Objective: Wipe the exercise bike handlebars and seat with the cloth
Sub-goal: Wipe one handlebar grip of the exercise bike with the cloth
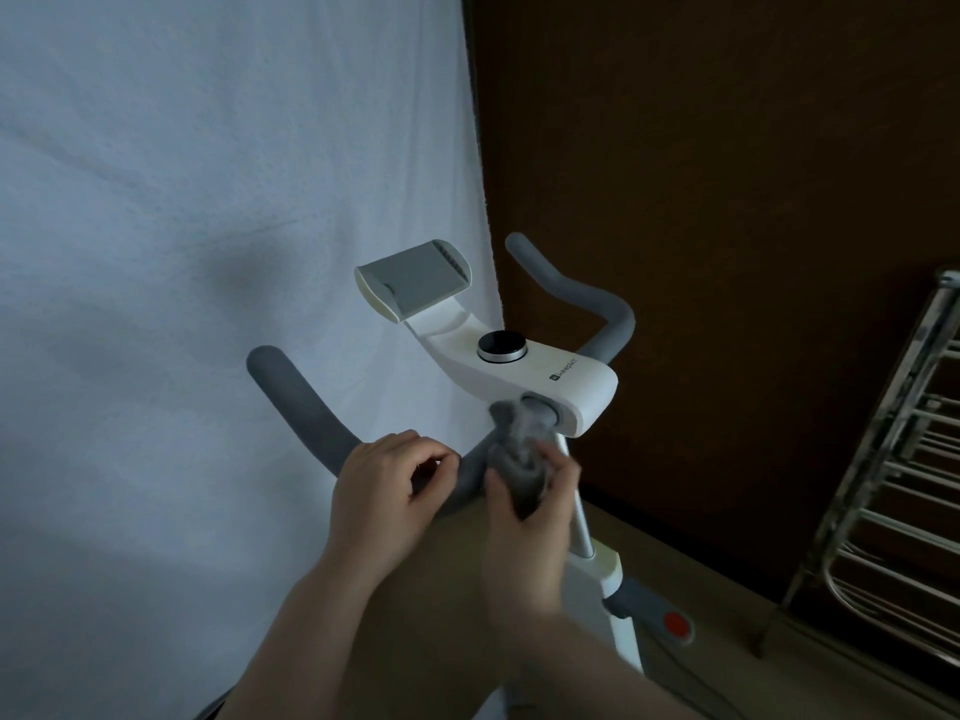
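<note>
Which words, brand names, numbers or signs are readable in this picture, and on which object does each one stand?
"keep": dark print beside a small dark square logo, on the white console of the exercise bike; the letters are small and slightly blurred.
Round black knob: no readable marking.
Red button low on the frame: no readable marking.

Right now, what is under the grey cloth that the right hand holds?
The grey cloth is wrapped on the left handlebar, near the white console. The right hand grips it. The bar's surface beneath is covered.
</note>
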